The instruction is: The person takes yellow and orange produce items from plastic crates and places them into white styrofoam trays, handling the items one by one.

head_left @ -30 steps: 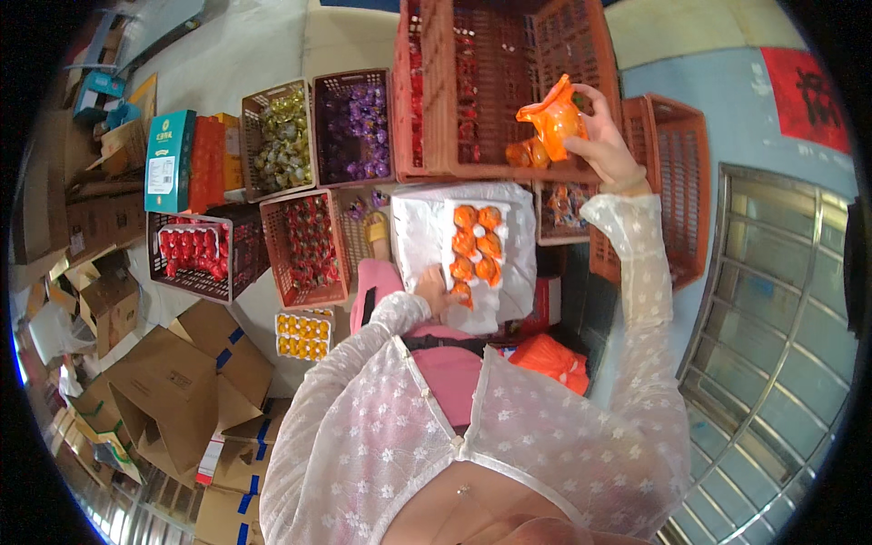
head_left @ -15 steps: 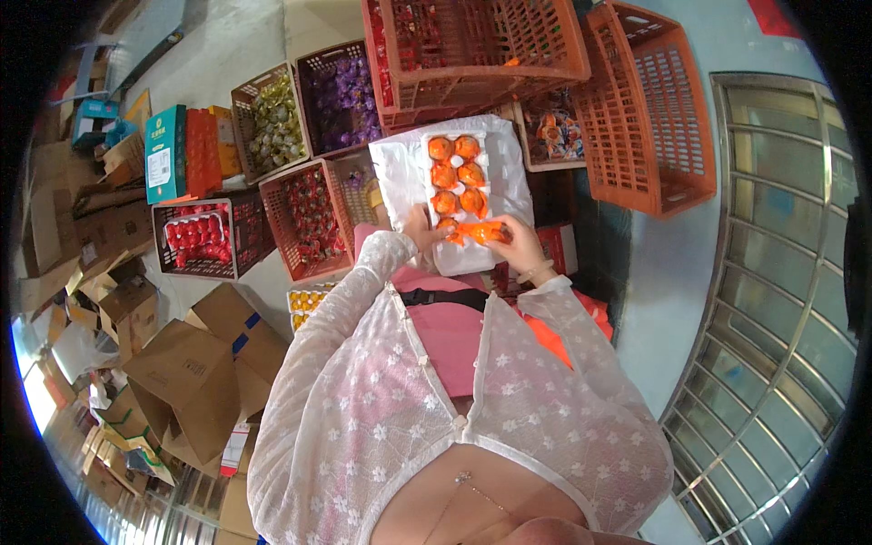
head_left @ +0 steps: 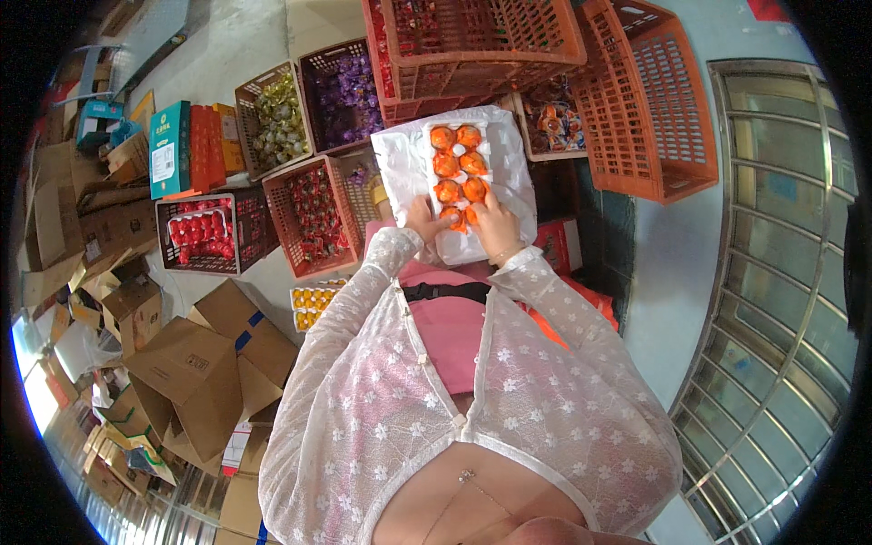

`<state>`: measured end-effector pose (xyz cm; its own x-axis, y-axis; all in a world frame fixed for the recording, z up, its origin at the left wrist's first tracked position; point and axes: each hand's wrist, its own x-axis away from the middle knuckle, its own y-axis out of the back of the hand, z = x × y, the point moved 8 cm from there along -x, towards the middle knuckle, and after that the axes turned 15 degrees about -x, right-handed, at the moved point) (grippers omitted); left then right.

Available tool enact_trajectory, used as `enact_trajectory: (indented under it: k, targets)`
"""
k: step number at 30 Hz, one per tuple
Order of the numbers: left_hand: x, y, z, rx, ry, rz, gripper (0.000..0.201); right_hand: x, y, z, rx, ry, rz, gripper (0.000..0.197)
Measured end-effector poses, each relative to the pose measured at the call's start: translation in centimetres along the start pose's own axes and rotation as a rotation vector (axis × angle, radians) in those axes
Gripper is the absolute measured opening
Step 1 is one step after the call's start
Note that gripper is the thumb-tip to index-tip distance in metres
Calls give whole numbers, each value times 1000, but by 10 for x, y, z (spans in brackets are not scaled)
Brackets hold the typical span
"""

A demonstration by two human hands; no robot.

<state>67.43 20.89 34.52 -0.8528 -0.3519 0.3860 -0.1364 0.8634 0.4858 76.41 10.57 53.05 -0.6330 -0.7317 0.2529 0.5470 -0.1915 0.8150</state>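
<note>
A white tray (head_left: pixel 458 245) holds two columns of orange-wrapped balls (head_left: pixel 446 164). It rests on a crumpled white plastic sheet (head_left: pixel 400 154). My left hand (head_left: pixel 423 221) is at the tray's near left edge, gripping it, with the thumb reaching over to the lower left ball (head_left: pixel 452 219). At the near right corner, my right hand (head_left: pixel 495 227) is closed, its fingertips pressing on an orange-wrapped ball in the last row. That ball is mostly hidden under the fingers.
Beyond the tray stand stacked orange-brown crates (head_left: pixel 490 77), and another crate (head_left: pixel 649 109) leans to the right. Crates of red (head_left: pixel 313 213), purple (head_left: pixel 345 100) and yellow-green (head_left: pixel 277 127) wrapped pieces lie left. Cardboard boxes (head_left: pixel 186 372) crowd the lower left; a barred window (head_left: pixel 772 272) is at right.
My right hand has moved left and inward, bringing the orange-wrapped ball from beside the tray into its near right corner. My left hand stays at the near left edge.
</note>
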Motion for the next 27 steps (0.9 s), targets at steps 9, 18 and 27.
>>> enact_trajectory:
  k: [9, 18, 27]
  targets:
    - [2, 1, -7, -9, -37, 50, 78, 2, -14, -7, 70, 13, 48, 16]
    - [1, 4, -10, -55, -62, 33, 80, 0, -14, -17, -37, -12, 13, 19]
    - [13, 17, -25, -96, -68, -1, 79, -142, 221, 88, -559, 150, -314, 15]
